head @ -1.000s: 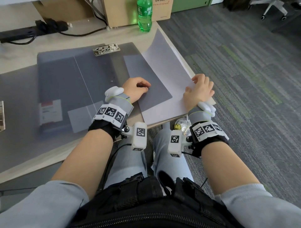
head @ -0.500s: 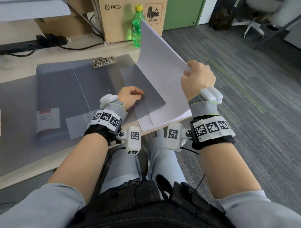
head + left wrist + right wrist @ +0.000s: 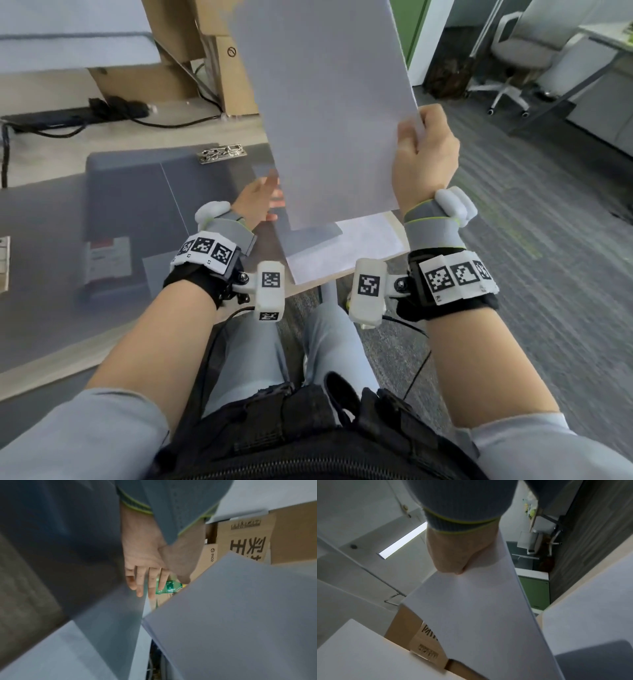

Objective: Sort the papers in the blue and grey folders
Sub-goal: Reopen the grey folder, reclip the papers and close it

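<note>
The sorting looks to be at an early or middle stage: the right hand (image 3: 424,161) holds a stack of white papers (image 3: 329,113) raised upright in the centre of the head view, its fingers (image 3: 409,132) and thumb clamped on the stack's right edge, so nothing from this batch has reached a folder yet. The left hand (image 3: 257,197) hovers low, just left of the stack's lower corner, its fingers (image 3: 139,582) straight and a little spread, gripping nothing. At left centre of the frame a grey folder (image 3: 137,205) lies open on the desk (image 3: 44,161), its metal clip (image 3: 222,153) at the top edge and its inner face holding no sheets that can be seen (a small labelled card shows through it lower left). Under the raised stack, at the desk's near right corner, more white sheets (image 3: 363,246) lie flat with a grey sheet (image 3: 317,236) partly over them. No blue folder can be made out. Filing the held papers remains to be done.
</note>
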